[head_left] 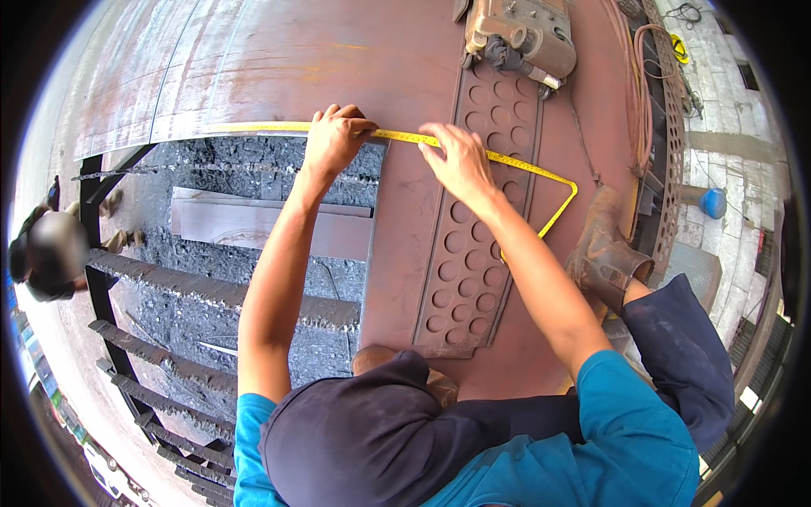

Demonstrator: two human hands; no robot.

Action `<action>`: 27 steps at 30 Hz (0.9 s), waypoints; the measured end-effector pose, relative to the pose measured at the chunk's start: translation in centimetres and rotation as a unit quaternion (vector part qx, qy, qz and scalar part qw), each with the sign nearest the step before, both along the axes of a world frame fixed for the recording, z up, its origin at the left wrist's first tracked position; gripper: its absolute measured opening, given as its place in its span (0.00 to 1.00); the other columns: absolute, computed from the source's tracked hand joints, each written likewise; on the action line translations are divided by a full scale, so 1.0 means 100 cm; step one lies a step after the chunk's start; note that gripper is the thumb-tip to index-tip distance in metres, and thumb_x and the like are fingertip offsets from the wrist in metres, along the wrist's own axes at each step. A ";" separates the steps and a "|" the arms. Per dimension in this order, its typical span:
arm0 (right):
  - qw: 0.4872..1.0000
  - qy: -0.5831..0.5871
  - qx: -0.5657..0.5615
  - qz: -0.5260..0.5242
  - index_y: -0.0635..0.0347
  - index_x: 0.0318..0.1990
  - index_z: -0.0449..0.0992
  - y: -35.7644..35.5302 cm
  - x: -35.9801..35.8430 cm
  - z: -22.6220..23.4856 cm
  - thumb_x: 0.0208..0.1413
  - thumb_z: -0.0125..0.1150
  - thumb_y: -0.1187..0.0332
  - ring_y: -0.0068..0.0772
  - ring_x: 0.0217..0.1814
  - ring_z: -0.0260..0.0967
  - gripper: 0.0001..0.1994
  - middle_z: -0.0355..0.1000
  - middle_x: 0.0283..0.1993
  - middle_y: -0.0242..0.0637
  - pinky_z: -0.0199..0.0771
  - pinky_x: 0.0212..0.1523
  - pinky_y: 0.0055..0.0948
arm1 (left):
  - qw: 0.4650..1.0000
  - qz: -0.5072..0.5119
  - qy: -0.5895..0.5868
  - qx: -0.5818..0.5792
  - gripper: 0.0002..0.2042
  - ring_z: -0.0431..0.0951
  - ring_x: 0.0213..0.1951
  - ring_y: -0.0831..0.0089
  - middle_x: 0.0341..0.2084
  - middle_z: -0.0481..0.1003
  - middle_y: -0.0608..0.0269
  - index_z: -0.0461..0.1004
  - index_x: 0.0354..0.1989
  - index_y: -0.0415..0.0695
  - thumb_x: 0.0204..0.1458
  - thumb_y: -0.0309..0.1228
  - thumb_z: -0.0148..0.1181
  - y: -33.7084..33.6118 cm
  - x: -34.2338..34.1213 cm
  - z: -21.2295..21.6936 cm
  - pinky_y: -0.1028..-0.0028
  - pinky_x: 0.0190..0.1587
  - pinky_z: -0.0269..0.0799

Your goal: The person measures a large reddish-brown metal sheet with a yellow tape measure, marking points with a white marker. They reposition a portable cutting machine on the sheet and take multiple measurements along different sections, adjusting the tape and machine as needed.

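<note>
A yellow tape measure (530, 168) runs across the brown steel plate (397, 220), along the edge of a large steel sheet. On the right it folds sharply back toward my right forearm, where its end is hidden. My left hand (336, 139) is closed on the tape at the sheet's edge, fingertips pressed together. Over the tape just to the right, my right hand (460, 160) has thumb and fingers apart, slightly blurred. The tape passes between them without a visible pinch. Beneath that hand lies a perforated metal strip (456, 262) with rows of round holes.
A dusty motorized machine (528, 38) sits on the strip's far end. Left of the plate, slatted bars (220, 283) cross dark rubble, with steel offcuts (253, 221) on top. Hoses (644, 101) run along the right. A person (55, 245) is at far left. My boot (601, 241) rests on the right.
</note>
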State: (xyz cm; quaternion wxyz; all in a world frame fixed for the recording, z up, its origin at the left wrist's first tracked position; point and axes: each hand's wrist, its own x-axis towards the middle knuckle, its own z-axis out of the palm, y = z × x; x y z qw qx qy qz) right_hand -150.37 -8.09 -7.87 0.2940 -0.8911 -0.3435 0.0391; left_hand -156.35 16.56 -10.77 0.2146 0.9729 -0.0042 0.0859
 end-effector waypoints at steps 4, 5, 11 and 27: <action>0.997 0.018 -0.069 0.036 0.53 0.41 0.82 0.010 0.025 -0.010 0.60 0.66 0.60 0.39 0.43 0.76 0.09 0.77 0.37 0.35 0.63 0.49 0.40 | 1.000 0.001 -0.005 0.004 0.06 0.76 0.42 0.67 0.33 0.78 0.74 0.87 0.37 0.56 0.53 0.36 0.67 0.000 -0.001 0.001 0.64 0.49 0.69; 0.997 0.024 -0.070 0.037 0.53 0.41 0.82 0.011 0.027 -0.011 0.59 0.67 0.60 0.39 0.43 0.76 0.09 0.77 0.36 0.35 0.63 0.49 0.40 | 1.000 0.002 -0.003 0.007 0.06 0.76 0.42 0.67 0.33 0.78 0.74 0.87 0.37 0.56 0.54 0.36 0.67 0.000 -0.001 0.001 0.64 0.49 0.69; 0.996 0.054 -0.069 0.031 0.52 0.38 0.83 0.013 0.031 -0.017 0.58 0.68 0.59 0.37 0.39 0.76 0.09 0.78 0.35 0.33 0.62 0.49 0.41 | 1.000 0.013 0.013 0.017 0.06 0.77 0.44 0.67 0.34 0.78 0.74 0.87 0.39 0.57 0.55 0.36 0.66 -0.001 -0.003 0.005 0.65 0.49 0.69; 0.997 0.038 -0.047 0.038 0.50 0.36 0.84 0.008 0.032 -0.022 0.57 0.69 0.56 0.32 0.35 0.73 0.09 0.76 0.31 0.29 0.58 0.47 0.37 | 0.923 0.100 0.209 -0.306 0.15 0.77 0.41 0.56 0.35 0.78 0.58 0.77 0.50 0.47 0.54 0.30 0.66 -0.182 -0.322 0.060 0.59 0.47 0.70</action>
